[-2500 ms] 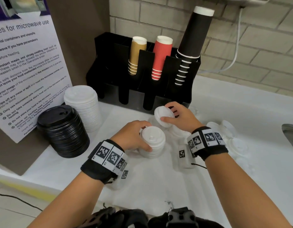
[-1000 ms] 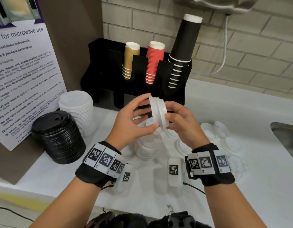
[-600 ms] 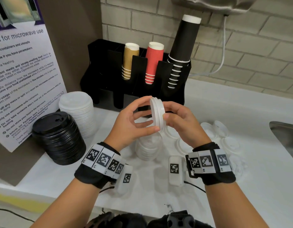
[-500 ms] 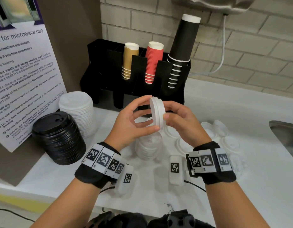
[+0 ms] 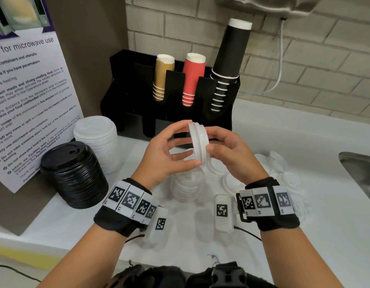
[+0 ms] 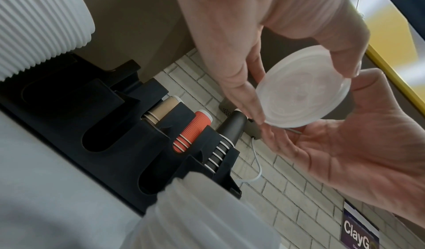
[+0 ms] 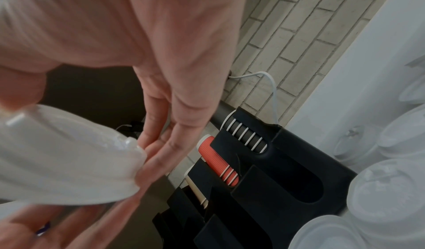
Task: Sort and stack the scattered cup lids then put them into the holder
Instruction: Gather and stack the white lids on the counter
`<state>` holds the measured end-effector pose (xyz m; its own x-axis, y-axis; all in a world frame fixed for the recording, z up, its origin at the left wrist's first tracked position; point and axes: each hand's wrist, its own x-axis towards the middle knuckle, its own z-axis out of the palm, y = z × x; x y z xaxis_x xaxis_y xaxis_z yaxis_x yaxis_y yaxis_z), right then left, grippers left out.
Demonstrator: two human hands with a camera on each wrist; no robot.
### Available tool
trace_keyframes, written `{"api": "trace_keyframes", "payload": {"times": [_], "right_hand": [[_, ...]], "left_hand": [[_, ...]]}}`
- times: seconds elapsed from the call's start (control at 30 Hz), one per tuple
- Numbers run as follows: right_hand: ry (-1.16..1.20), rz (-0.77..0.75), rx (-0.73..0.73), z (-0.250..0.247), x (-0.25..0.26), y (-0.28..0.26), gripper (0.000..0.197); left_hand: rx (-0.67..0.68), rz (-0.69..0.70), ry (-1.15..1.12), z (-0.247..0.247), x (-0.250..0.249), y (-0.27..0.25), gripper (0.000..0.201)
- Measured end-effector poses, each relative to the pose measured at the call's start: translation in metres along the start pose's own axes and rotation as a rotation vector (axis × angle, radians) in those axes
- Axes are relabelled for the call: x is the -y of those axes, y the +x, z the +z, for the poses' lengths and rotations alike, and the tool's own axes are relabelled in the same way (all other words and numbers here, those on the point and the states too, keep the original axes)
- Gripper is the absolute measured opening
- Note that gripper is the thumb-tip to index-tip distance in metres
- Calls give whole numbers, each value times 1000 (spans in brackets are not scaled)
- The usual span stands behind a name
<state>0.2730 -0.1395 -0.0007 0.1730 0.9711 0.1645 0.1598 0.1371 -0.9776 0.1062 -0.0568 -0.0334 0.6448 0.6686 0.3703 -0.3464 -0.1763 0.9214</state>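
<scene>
Two small white lids (image 5: pixel 197 142), nested together, stand on edge in the air in front of the black holder (image 5: pixel 138 96). My left hand (image 5: pixel 192 143) pinches their rim between thumb and fingertips from the left. My right hand (image 5: pixel 208 140) pinches them from the right. The left wrist view shows the lids' (image 6: pixel 303 89) round underside between both hands. In the right wrist view the lids' domed top (image 7: pixel 64 154) fills the lower left. A short stack of the same lids (image 5: pixel 188 186) stands on the counter below my hands. Loose white lids (image 5: pixel 284 173) lie scattered to the right.
A tall stack of larger white lids (image 5: pixel 99 140) and a stack of black lids (image 5: pixel 74 173) stand at the left by a microwave notice (image 5: pixel 24 100). The holder carries tan, red and black cup stacks. A sink (image 5: pixel 362 173) is at the right edge.
Both hands rose from the counter stack with lids. A second ago the two lids showed a gap; now they sit pressed together. Almost nothing has moved in the last half second.
</scene>
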Motion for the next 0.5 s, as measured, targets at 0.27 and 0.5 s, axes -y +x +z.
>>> {"api": "trace_keyframes", "payload": {"times": [0.27, 0.5], "right_hand": [[-20, -31, 3, -3, 0, 0, 57], [19, -10, 79, -6, 1, 1, 46]], "left_hand": [[-14, 6, 14, 2, 0, 1, 79], [-23, -20, 3, 4, 3, 2, 84]]}}
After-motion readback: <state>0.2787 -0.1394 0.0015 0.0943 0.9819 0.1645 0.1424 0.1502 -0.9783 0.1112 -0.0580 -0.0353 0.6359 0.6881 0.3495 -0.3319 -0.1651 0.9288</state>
